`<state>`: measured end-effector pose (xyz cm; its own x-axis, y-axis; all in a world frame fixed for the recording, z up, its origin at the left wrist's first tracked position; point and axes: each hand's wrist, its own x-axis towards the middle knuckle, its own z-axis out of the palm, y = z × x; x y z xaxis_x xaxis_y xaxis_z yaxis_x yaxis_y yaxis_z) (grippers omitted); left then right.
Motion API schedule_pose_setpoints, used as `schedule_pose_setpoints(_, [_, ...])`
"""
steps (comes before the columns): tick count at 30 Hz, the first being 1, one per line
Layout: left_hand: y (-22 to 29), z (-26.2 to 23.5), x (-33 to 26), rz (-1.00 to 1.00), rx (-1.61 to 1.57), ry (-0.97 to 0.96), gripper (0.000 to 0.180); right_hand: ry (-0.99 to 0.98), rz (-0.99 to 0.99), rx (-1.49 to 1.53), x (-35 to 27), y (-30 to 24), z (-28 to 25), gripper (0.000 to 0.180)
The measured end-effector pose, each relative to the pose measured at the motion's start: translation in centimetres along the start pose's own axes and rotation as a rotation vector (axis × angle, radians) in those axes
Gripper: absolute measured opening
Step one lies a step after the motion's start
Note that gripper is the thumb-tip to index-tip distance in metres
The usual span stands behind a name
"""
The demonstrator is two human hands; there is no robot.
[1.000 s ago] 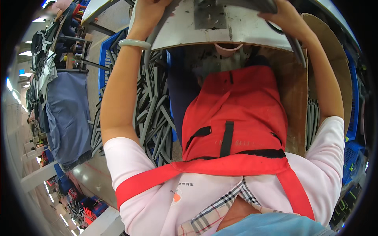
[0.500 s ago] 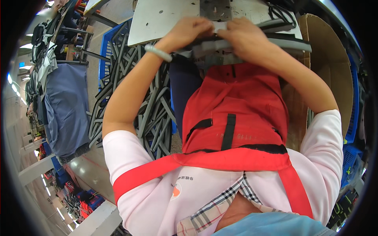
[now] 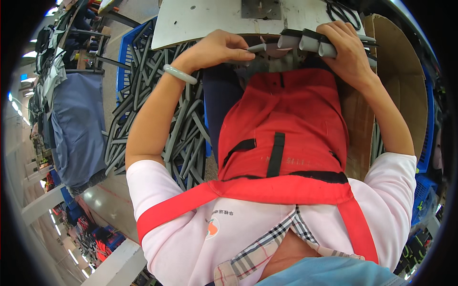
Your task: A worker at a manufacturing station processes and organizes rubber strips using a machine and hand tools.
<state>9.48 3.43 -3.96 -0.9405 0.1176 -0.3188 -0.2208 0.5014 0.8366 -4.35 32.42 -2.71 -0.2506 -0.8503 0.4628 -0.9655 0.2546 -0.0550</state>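
Several grey padded strips with black edging (image 3: 308, 43) are bunched in my right hand (image 3: 347, 51), whose fingers wrap round them. Their rolled, tube-like ends point toward me and to the left. At the table's near edge, my left hand (image 3: 222, 47) pinches the thin tip of a grey strip (image 3: 258, 48) between thumb and fingers. Whether this strip joins the bunch on the right is hard to make out. Both hands hang over the gap between the table and my red apron (image 3: 286, 114).
The white worktable (image 3: 205, 21) bears a metal plate (image 3: 261, 8) and black-handled scissors (image 3: 355, 20). At left, a blue crate (image 3: 124, 59) stands by a heap of grey strips (image 3: 183, 126). A tall cardboard box (image 3: 400, 86) is on the right. Blue-grey cloth (image 3: 78, 126) hangs farther left.
My hands were close together over the table edge and have moved apart. The right hand went rightward, and the strips' ends now face me. My left hand shifted slightly left and down.
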Motion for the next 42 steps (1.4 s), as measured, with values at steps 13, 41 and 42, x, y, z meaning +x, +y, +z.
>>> schedule_pose_setpoints(13, [6.2, -2.1, -2.5, 0.198, -0.406, -0.063, 0.024, -0.566, 0.492, 1.118, 0.6, -2.7, -3.2, 0.051])
schedule_pose_setpoints(41, [2.6, -6.1, 7.3, 0.267, 0.044, 0.432, 0.026, -0.295, 0.506, 0.423, 7.8, 6.9, -3.3, 0.065])
schedule_pose_setpoints(42, [3.1, -6.0, 7.5, 0.264, 0.042, 0.43, 0.026, -0.334, 0.505, 0.514, 8.2, 6.8, -3.5, 0.06])
